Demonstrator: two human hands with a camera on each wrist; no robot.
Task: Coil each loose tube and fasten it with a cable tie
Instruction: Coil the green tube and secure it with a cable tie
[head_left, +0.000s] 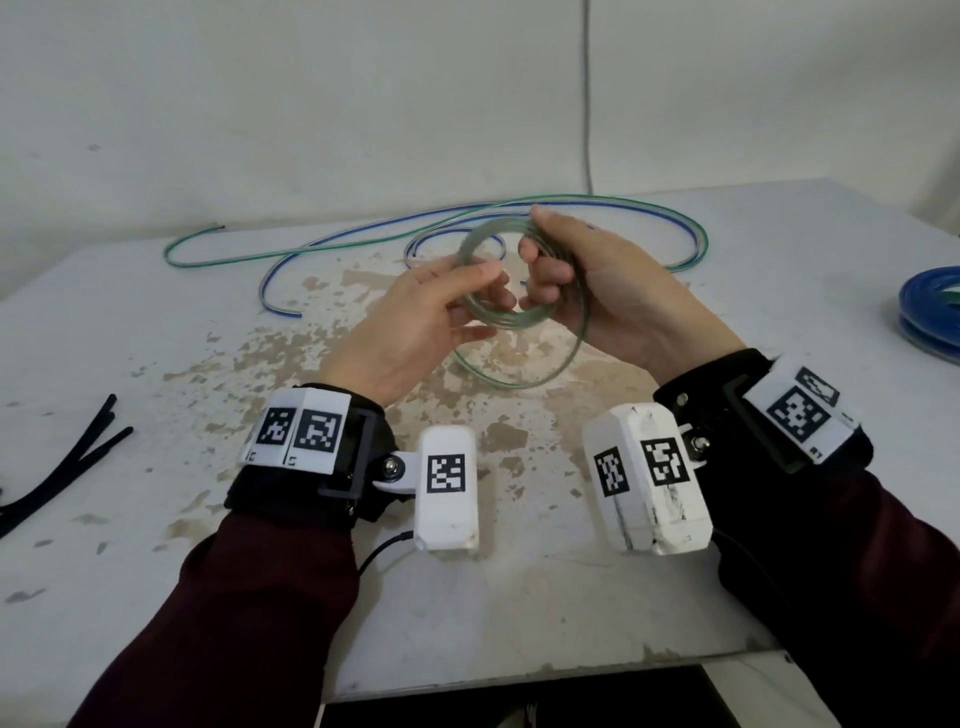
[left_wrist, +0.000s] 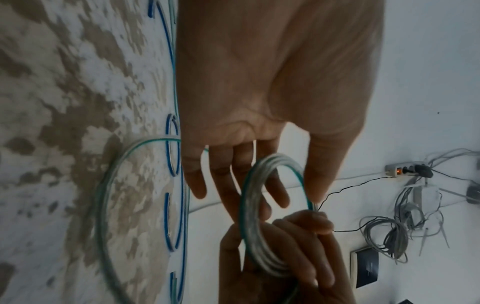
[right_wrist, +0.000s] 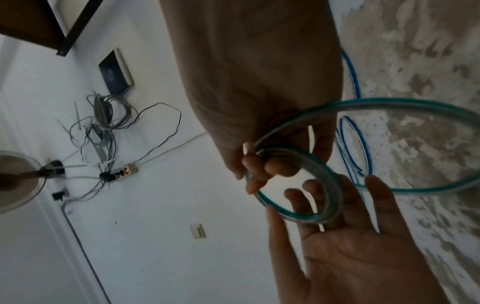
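Above the table (head_left: 156, 332), the right hand (head_left: 597, 291) clamps a nearly wound green-striped tube coil (head_left: 511, 291), the left hand (head_left: 415, 322) spread against it, one loop trailing; blue-striped tube (head_left: 291, 262) beyond lies uncoiled, cable ties (head_left: 78, 457) at the table's left unused.

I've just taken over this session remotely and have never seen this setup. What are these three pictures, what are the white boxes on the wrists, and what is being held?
No machine here: a person works with bare hands. The white boxes are wrist cameras. One picture comes from a head camera looking down; the other two look along each hand. The right hand grips a coil of clear green-striped tube, with one looser loop hanging to the table. The left hand, fingers straight, touches the coil. Behind lie loose green and blue tubes, black cable ties on the left, and a blue coil at the right edge.
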